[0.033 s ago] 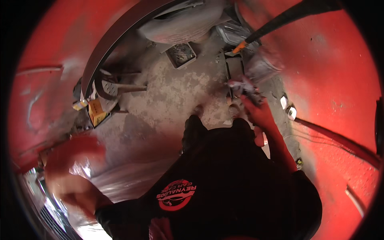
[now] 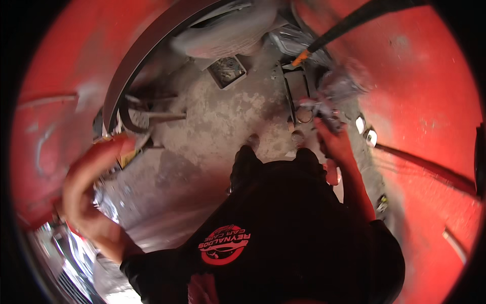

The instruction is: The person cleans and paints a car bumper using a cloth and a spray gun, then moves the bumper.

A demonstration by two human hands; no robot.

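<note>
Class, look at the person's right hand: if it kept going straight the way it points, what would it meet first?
The right hand points up and forward; first in line is probably the blurred grey crumpled thing at its fingertips, though depth is unclear.

The right hand [image 2: 334, 144] grips a small dark tool [image 2: 326, 117] beside a crumpled rag [image 2: 340, 83]. The left hand [image 2: 88, 185], blurred, is raised open near the red panel [image 2: 45, 126]. Concrete floor [image 2: 223, 116] lies between.

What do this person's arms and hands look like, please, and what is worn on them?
Both hands are bare, with no gloves showing: the left hand is motion-blurred, the right hand sharper. The forearms look bare as well. A black short-sleeved shirt covers the upper arms and bears a red round emblem on the chest. Any rings or watch cannot be made out.
</note>
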